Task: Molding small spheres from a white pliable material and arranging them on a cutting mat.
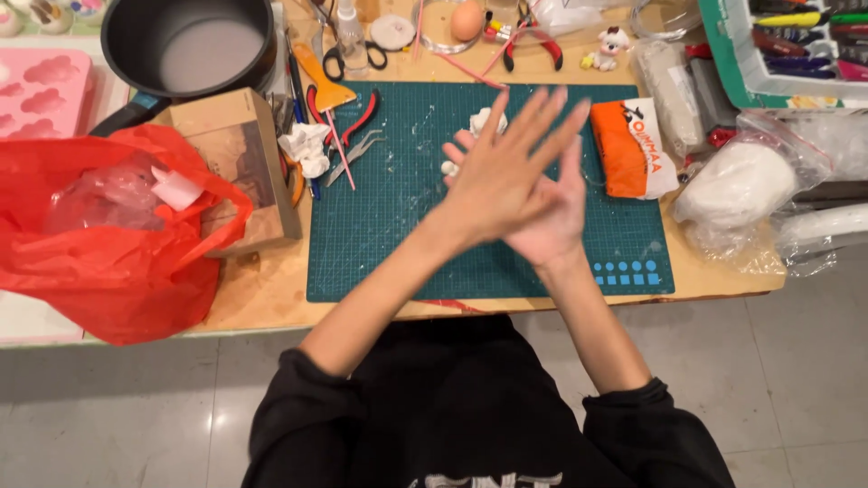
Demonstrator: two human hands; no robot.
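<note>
My left hand (502, 181) lies flat across my right hand (553, 226), palm pressed to palm, above a dark green cutting mat (380, 226). The left fingers are spread and point up to the right. The right hand sits underneath, and only its fingers and wrist show. Whatever may lie between the palms is hidden. A small lump of white clay (488, 119) rests on the mat just beyond the fingertips. A smaller white bit (448, 168) sits at the left edge of my hands. An orange and white packet (628, 149) lies on the mat to the right.
A red plastic bag (108, 253) and a cardboard box (240, 154) fill the left of the wooden table. A black pot (190, 45), a pink mould (41, 90), pliers (357, 113), scissors (348, 54) and an egg (467, 20) lie behind. A clear bag of white clay (737, 185) sits at the right.
</note>
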